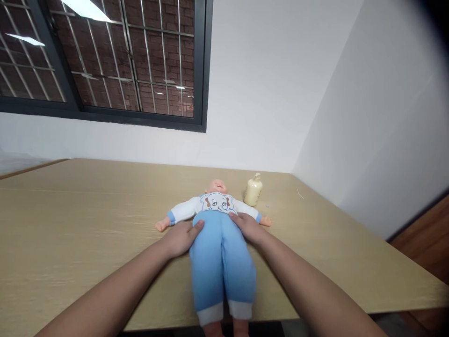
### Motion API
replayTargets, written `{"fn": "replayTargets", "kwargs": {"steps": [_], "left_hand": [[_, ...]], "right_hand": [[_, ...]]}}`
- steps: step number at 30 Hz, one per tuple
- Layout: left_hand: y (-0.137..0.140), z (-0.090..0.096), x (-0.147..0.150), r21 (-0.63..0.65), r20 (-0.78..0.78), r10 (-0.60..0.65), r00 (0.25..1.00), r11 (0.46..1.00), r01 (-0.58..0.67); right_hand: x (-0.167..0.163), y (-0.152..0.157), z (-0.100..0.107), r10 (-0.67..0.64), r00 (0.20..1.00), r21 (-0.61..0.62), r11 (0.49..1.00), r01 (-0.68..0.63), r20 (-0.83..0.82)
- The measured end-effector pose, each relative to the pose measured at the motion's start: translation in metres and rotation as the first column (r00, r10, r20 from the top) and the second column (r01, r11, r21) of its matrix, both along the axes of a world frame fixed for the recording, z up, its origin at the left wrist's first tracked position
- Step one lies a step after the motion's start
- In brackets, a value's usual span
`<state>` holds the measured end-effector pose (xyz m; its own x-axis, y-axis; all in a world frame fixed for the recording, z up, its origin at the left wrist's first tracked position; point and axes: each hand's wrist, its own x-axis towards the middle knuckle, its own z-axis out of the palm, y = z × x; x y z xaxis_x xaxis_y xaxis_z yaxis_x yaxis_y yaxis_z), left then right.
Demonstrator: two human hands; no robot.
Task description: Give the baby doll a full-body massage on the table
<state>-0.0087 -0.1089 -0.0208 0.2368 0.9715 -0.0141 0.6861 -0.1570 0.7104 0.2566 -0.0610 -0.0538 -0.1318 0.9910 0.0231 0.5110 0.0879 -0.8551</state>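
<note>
A baby doll [217,201] lies on its back on the wooden table, head away from me and arms spread to both sides. It wears a white top with an elephant face and blue pants [206,252] with pale cuffs. My left hand [182,238] grips the doll's left-of-view hip, thumb on top of the pants. On the opposite side my right hand [248,227] holds the waist, its thumb near the lower edge of the top. The other fingers of both hands are partly hidden beside the body. The doll's feet reach past the table's front edge.
A cream pump bottle [253,191] stands right of the doll's head. A thin white strand [300,193] lies farther right on the table [105,206]. White walls [252,93] rise behind and to the right, with a dark-framed barred window [201,65] at the back left.
</note>
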Motion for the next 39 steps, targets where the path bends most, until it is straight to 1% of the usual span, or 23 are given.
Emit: {"fn": "replayTargets", "kwargs": {"steps": [2, 4, 5, 8, 10, 12, 14, 15, 17, 19, 20, 22, 24, 27, 30, 33, 35, 39], "left_hand": [[0.002, -0.001, -0.003, 0.014, -0.058, 0.017, 0.998, 1.0, -0.017], [0.004, -0.002, -0.004, 0.041, -0.08, 0.042, 0.996, 0.998, -0.039], [0.005, -0.002, -0.004, 0.059, -0.085, 0.056, 0.995, 0.997, -0.051], [0.005, 0.001, -0.004, 0.143, -0.111, 0.103, 0.989, 0.986, -0.086], [0.005, 0.004, -0.006, 0.238, -0.128, 0.143, 0.981, 0.965, -0.11], [0.008, 0.004, -0.009, 0.347, -0.114, 0.167, 0.979, 0.93, -0.119], [0.013, 0.001, -0.012, 0.436, -0.092, 0.159, 0.983, 0.894, -0.104], [0.015, -0.003, -0.014, 0.46, -0.094, 0.144, 0.985, 0.884, -0.085], [0.02, -0.009, -0.015, 0.463, -0.14, 0.108, 0.984, 0.886, -0.031], [0.022, -0.014, -0.015, 0.434, -0.204, 0.064, 0.977, 0.9, 0.032], [0.023, -0.016, -0.014, 0.424, -0.222, 0.057, 0.973, 0.904, 0.044], [0.023, -0.016, -0.012, 0.427, -0.231, 0.073, 0.97, 0.904, 0.034], [0.022, -0.014, -0.011, 0.446, -0.231, 0.116, 0.966, 0.895, 0.0], [0.019, -0.01, -0.01, 0.461, -0.262, 0.161, 0.952, 0.887, -0.024], [0.018, -0.007, -0.009, 0.461, -0.277, 0.162, 0.947, 0.887, -0.017], [0.018, -0.006, -0.01, 0.459, -0.254, 0.159, 0.954, 0.888, -0.026], [0.021, -0.007, -0.012, 0.458, -0.196, 0.183, 0.964, 0.886, -0.075], [0.036, -0.006, -0.011, 0.449, 0.007, 0.205, 0.979, 0.874, -0.186]], "right_hand": [[0.002, 0.0, 0.002, -0.046, 0.988, 0.08, 0.996, 0.035, 0.145], [0.003, 0.0, 0.004, -0.107, 0.974, 0.172, 0.982, 0.072, 0.202], [0.004, 0.0, 0.005, -0.134, 0.972, 0.213, 0.973, 0.092, 0.192], [0.006, 0.001, 0.008, -0.187, 0.978, 0.325, 0.934, 0.149, 0.09], [0.008, 0.003, 0.01, -0.205, 0.977, 0.391, 0.905, 0.169, 0.051], [0.011, 0.004, 0.01, -0.186, 0.982, 0.433, 0.887, 0.157, 0.025], [0.012, 0.005, 0.01, -0.108, 0.994, 0.432, 0.896, 0.102, -0.012], [0.013, 0.005, 0.01, -0.059, 0.998, 0.426, 0.902, 0.063, -0.022], [0.012, 0.004, 0.01, 0.015, 1.0, 0.42, 0.907, -0.015, 0.003], [0.01, 0.002, 0.01, 0.037, 0.997, 0.426, 0.903, -0.063, 0.069], [0.01, 0.002, 0.01, 0.035, 0.995, 0.43, 0.9, -0.074, 0.096], [0.009, 0.001, 0.011, 0.031, 0.992, 0.434, 0.897, -0.081, 0.122], [0.01, 0.0, 0.012, 0.038, 0.992, 0.428, 0.9, -0.088, 0.122], [0.013, 0.001, 0.016, 0.036, 0.992, 0.413, 0.907, -0.083, 0.12], [0.015, 0.0, 0.019, -0.005, 0.989, 0.415, 0.908, -0.059, 0.151], [0.015, 0.0, 0.021, -0.039, 0.986, 0.42, 0.907, -0.033, 0.162], [0.015, 0.002, 0.022, -0.039, 0.996, 0.417, 0.909, 0.001, 0.082], [0.011, 0.017, 0.026, -0.049, 0.991, 0.41, 0.907, 0.096, -0.122]]}}
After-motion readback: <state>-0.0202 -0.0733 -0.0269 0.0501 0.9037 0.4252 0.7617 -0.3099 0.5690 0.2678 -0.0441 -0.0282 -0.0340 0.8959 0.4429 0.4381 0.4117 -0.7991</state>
